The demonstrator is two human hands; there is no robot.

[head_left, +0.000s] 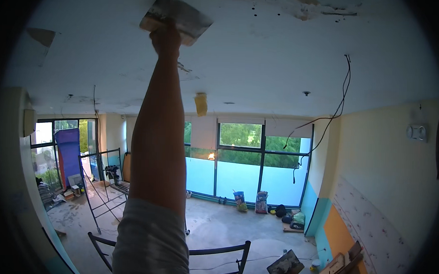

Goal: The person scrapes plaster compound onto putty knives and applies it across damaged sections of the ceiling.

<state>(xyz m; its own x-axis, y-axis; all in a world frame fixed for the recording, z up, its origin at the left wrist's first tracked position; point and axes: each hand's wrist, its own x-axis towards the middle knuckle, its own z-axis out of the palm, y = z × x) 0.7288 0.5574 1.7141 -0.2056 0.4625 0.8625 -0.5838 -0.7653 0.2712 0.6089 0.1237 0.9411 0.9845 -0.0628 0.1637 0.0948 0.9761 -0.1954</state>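
**Trowel held high at a scarred ceiling**

A left hand (166, 40), at the end of a near-straight arm (158, 130), holds a broad metal trowel (187, 17) up at the pale ceiling (280, 57); the fingers look curled tight about its grip, though the grip itself is hidden by the fist, and whether the blade's whole face touches the surface cannot be told; the right hand is out of view. Should the wrist tip, one blade corner could well dig a groove; an edge crossing the rough patch (183, 67) beside the wrist in this view, or the damaged area (306, 12) farther right, might snag and chip flakes loose; fatigue in so stretched an arm would be the likeliest cause. The blade lies above the fingers, between them and the ceiling, spreading past the fist on both sides.
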